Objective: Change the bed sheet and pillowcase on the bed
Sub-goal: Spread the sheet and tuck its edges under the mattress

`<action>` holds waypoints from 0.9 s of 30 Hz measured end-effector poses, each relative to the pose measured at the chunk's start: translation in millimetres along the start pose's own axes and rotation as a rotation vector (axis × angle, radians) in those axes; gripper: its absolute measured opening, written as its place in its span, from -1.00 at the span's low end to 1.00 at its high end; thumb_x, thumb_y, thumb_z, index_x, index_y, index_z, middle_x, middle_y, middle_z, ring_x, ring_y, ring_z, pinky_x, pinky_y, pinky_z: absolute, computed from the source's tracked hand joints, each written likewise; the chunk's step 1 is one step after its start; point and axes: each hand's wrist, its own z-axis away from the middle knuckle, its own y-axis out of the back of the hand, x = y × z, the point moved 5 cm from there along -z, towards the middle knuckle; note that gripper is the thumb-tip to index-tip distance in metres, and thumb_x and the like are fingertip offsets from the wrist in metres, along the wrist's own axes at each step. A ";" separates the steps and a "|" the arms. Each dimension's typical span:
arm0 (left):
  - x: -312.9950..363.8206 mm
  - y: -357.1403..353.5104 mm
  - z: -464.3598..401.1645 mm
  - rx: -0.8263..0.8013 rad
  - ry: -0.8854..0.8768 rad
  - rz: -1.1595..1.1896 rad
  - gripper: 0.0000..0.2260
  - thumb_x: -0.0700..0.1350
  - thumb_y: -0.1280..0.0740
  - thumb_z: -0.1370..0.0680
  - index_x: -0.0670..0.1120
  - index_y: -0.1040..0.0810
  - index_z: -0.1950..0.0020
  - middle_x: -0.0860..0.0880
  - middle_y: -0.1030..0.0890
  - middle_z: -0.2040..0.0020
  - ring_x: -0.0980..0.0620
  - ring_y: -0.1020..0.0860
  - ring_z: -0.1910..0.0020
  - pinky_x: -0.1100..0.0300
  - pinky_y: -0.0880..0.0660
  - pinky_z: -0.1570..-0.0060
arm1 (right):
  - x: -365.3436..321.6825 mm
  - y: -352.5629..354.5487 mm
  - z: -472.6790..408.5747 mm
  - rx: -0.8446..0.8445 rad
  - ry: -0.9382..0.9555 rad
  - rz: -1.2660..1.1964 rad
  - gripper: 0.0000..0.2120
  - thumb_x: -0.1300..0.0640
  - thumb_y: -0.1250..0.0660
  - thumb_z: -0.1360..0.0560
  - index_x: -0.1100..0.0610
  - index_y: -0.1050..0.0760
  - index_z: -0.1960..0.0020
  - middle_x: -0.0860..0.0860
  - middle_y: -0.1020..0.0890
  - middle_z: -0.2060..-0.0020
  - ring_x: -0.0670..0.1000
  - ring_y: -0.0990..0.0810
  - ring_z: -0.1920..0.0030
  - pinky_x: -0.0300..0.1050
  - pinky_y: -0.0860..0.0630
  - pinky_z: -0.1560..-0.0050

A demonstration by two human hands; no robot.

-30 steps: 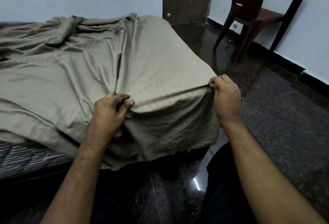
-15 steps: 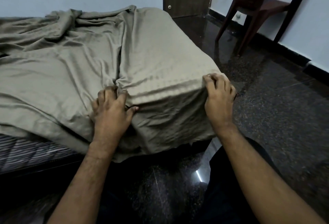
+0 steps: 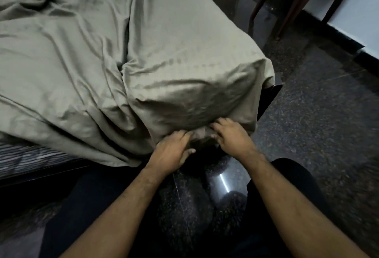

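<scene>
Sheet [image 3: 164, 52] rumpled over mattress corner; dark speckled floor [image 3: 317, 124], chair [image 3: 291, 1] beyond.

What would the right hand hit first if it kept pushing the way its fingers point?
The right hand already touches the sheet hanging at the bed corner; going on, it would likely press into the mattress corner beneath, though depth is unclear.

A rumpled olive bed sheet [image 3: 168, 56] covers the striped mattress [image 3: 30, 159].

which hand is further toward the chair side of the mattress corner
The right hand, which grips the sheet hem nearer the chair; the left hand sits toward the striped mattress.
</scene>
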 end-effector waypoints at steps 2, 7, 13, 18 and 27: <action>-2.8 -15.8 -6.5 -0.035 0.104 -0.054 -0.48 0.15 -0.35 -0.57 -0.05 -0.40 -0.45 -0.08 -0.47 -0.28 -0.13 -0.49 -0.23 -0.03 -0.50 -0.13 | -2.7 -13.9 -1.3 -0.063 -0.011 0.021 -0.67 0.01 -0.39 -0.53 0.07 -0.58 -0.27 0.05 -0.60 -0.08 0.16 -0.57 -0.10 0.05 -0.54 0.00; 17.3 -21.8 -1.2 0.084 0.313 -0.127 -0.49 0.25 -0.29 -0.54 -0.08 -0.52 -0.31 -0.09 -0.53 -0.18 -0.12 -0.51 -0.15 -0.04 -0.47 -0.08 | 7.5 -14.0 4.2 0.028 -0.037 0.089 -0.68 -0.10 -0.33 -0.55 -0.04 -0.58 -0.26 -0.04 -0.63 -0.07 0.06 -0.62 -0.09 0.00 -0.50 -0.05; 15.2 -32.8 2.1 0.130 0.427 -0.132 -0.30 0.32 0.00 -0.58 -0.17 -0.49 -0.41 -0.15 -0.54 -0.30 -0.14 -0.51 -0.26 -0.07 -0.37 -0.37 | 45.7 -9.8 17.2 0.078 -0.285 -0.008 -0.72 -0.06 -0.22 -0.61 0.05 -0.58 -0.19 0.03 -0.61 -0.11 0.14 -0.60 -0.13 0.02 -0.57 -0.03; 15.8 -33.6 -2.1 0.104 0.452 -0.096 -0.30 0.29 0.04 -0.60 -0.21 -0.47 -0.42 -0.20 -0.54 -0.28 -0.18 -0.52 -0.25 -0.05 -0.39 -0.34 | 46.3 -18.8 20.7 0.104 -0.275 0.066 -0.69 0.02 -0.29 -0.58 0.17 -0.57 -0.23 0.14 -0.62 -0.17 0.17 -0.54 -0.27 0.03 -0.49 -0.26; 15.8 -29.0 -9.5 0.076 0.475 -0.131 -0.42 0.29 0.04 -0.61 0.04 -0.58 -0.36 -0.15 -0.55 -0.13 -0.15 -0.53 -0.12 -0.06 -0.44 -0.14 | -0.3 -28.5 11.3 0.004 -0.018 -0.027 -0.55 -0.13 -0.08 -0.65 0.05 -0.50 -0.39 0.01 -0.58 -0.29 0.08 -0.54 -0.26 -0.02 -0.43 -0.28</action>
